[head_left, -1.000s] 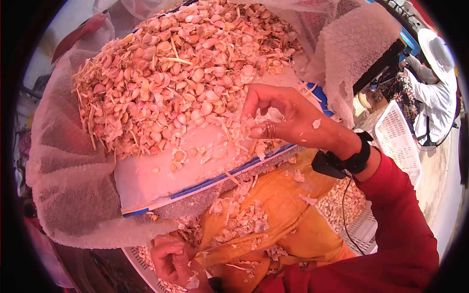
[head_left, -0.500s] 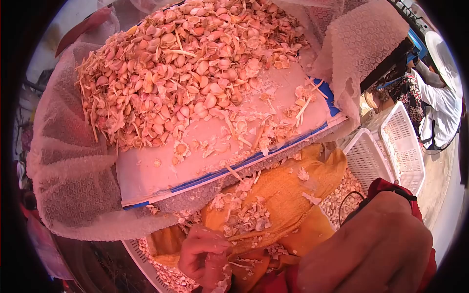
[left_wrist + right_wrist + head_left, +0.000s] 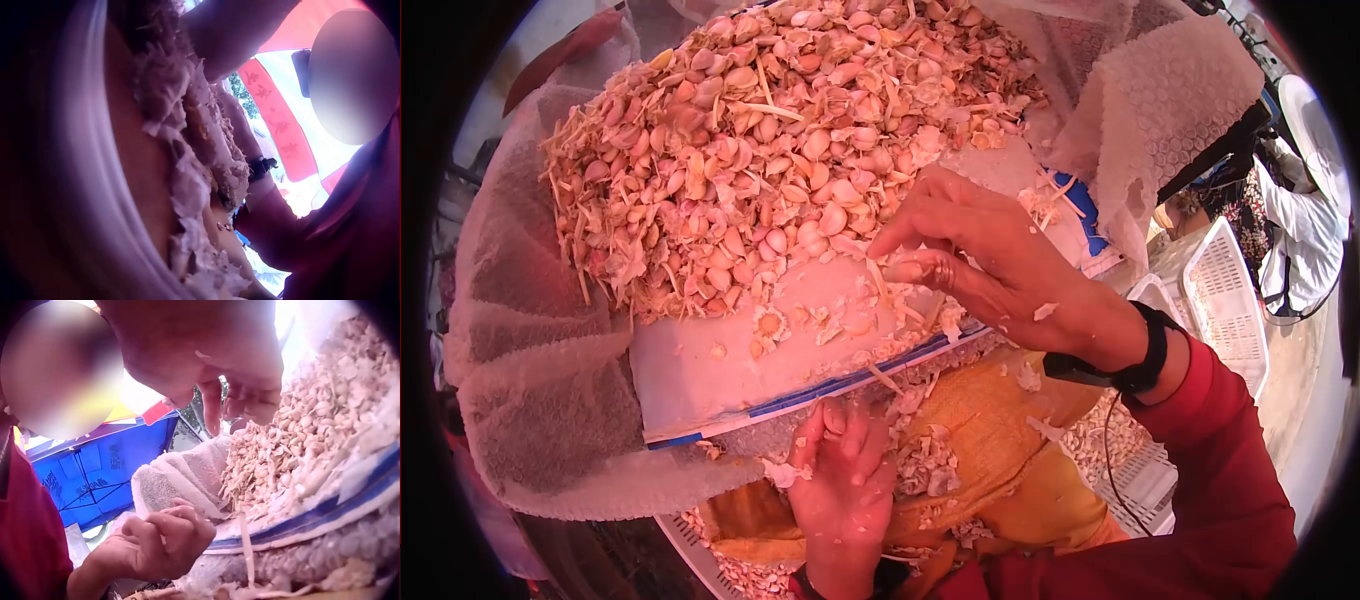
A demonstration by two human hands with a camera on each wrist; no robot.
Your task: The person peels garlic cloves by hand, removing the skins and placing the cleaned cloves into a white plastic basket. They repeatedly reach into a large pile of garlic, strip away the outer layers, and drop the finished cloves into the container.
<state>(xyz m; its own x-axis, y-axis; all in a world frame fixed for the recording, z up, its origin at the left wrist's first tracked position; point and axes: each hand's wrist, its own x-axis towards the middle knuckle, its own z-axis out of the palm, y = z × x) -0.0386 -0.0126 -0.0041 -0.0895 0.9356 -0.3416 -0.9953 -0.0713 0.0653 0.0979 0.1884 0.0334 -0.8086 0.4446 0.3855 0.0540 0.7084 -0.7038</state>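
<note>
Right hand [image 3: 960, 255] back on garlic [image 3: 780, 130]; left hand [image 3: 840, 490] raised

Garlic cloves [image 3: 800, 150], pinkish and unpeeled, heaped high and mixed with dry stalks and papery husk. Piled on a white board [image 3: 700, 370] with a blue edge, thinning toward the near side into loose skins [image 3: 775, 325] lying flat.
</note>
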